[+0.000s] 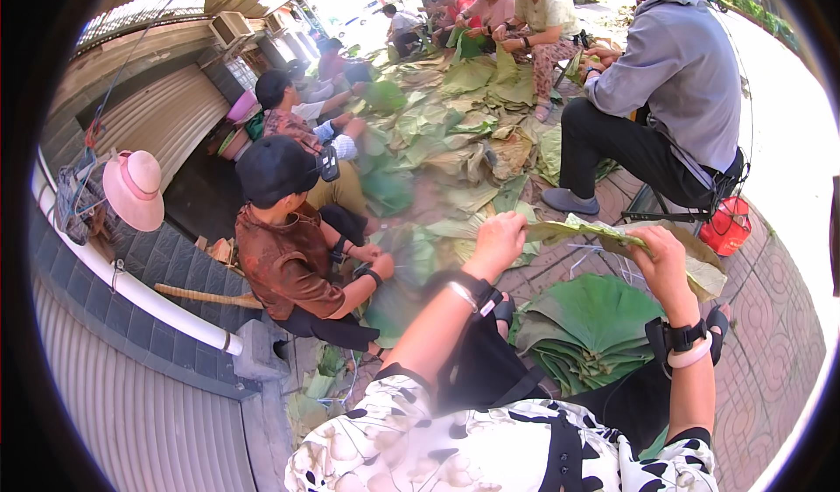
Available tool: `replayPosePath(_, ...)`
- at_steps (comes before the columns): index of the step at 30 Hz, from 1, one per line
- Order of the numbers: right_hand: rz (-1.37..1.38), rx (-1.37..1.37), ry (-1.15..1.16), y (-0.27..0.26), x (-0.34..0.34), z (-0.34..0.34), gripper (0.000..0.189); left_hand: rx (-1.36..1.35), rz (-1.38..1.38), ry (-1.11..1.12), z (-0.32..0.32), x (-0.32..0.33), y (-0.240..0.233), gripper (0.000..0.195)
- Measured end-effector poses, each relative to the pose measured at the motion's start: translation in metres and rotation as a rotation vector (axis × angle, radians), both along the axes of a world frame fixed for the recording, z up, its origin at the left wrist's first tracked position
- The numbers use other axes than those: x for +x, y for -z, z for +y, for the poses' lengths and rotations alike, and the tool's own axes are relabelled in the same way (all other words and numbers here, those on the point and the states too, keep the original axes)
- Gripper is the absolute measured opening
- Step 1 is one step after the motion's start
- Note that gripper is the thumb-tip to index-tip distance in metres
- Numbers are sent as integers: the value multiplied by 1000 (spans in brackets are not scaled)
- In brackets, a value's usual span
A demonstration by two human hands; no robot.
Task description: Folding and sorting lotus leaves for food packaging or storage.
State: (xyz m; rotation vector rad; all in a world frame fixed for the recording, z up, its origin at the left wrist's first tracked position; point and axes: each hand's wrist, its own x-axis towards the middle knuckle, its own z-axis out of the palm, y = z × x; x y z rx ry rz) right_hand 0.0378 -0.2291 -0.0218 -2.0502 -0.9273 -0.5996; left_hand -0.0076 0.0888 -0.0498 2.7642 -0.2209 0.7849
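A yellow-green lotus leaf (577, 229) is stretched between my two raised hands, seen nearly edge-on. My left hand (495, 244) pinches its left end, and my right hand (661, 270) grips the right end. Part of a paler, dry leaf (705, 272) hangs behind my right hand. Below, between my legs, a stack of folded green lotus leaves (590, 315) lies on the paving. My fingertips are partly hidden by the leaf and by the backs of my hands.
Loose lotus leaves (459, 138) cover the ground ahead. A person in a brown shirt (282, 256) sits close on my left; another in grey (676, 79) sits at right on a folding stool (663, 210) near a red bag (725, 226). Several people work farther back.
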Motion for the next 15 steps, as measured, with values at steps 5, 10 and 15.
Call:
replayPosePath(5,13,-7,-8,1,0,0,20,-1,1,-8,0,-1,-1,7)
replayPosePath(10,12,-29,4,4,1,-1,18,-3,-13,3,1,-2,0,6)
replayPosePath(15,44,-23,-24,-1,-2,1,18,-7,-31,-2,2,-3,2,5)
